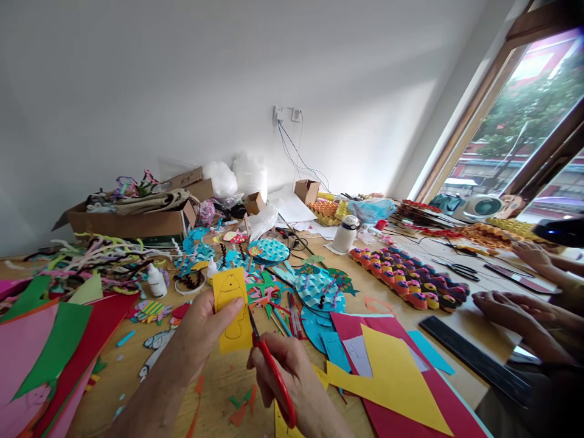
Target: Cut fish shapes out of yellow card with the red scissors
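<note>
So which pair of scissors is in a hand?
The red-handled scissors, gripped in the right hand; the other pair, the black scissors, lies over to the right, beyond the painted egg tray.

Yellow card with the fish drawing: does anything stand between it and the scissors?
Nothing visible does: the scissors in the right hand have their blades at the right edge of the yellow card. The left hand has its thumb across the drawing, tip near that edge.
</note>
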The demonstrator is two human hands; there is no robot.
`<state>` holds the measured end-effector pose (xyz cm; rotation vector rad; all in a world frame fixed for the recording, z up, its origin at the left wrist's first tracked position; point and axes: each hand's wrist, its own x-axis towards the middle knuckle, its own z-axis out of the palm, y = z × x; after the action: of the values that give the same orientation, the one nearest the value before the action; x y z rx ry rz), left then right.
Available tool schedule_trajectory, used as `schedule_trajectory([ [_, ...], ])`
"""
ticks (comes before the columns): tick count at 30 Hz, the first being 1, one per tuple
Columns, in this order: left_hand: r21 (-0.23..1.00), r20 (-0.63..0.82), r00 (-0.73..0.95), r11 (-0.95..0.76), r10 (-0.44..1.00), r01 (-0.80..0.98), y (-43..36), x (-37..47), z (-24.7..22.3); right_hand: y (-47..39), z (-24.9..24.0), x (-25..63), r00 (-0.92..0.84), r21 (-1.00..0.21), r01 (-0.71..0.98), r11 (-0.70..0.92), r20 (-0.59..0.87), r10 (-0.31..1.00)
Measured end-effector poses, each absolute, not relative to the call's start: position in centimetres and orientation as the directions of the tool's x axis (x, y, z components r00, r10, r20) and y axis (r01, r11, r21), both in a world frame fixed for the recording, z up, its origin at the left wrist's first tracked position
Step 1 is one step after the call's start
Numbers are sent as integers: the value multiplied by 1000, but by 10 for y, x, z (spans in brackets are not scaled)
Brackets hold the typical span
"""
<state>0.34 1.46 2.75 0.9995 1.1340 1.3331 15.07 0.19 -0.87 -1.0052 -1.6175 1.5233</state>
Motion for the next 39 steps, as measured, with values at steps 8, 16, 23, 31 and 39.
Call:
schedule_trajectory([
  [8, 985, -42, -78, 28, 996, -169, 14, 5, 28, 4, -21, 153, -451, -997, 77, 30, -8, 893],
  [16, 987, -53, -92, 38, 994, -159, 16, 7, 30, 6, -27, 155, -426, -985, 146, 91, 20, 904],
  [23, 987, -71, -68, 60, 995, -150, 15, 6, 31, 6, -29, 155, -422, -995, 96, 40, -4, 907],
  [31, 966, -87, -5, 83, 996, -245, 16, 8, 27, 3, -17, 153, -480, -1000, 1, -29, -26, 877],
  [39, 971, -90, 5, 89, 996, -222, 17, 10, 25, 3, -15, 153, -475, -998, -5, -69, -59, 878],
])
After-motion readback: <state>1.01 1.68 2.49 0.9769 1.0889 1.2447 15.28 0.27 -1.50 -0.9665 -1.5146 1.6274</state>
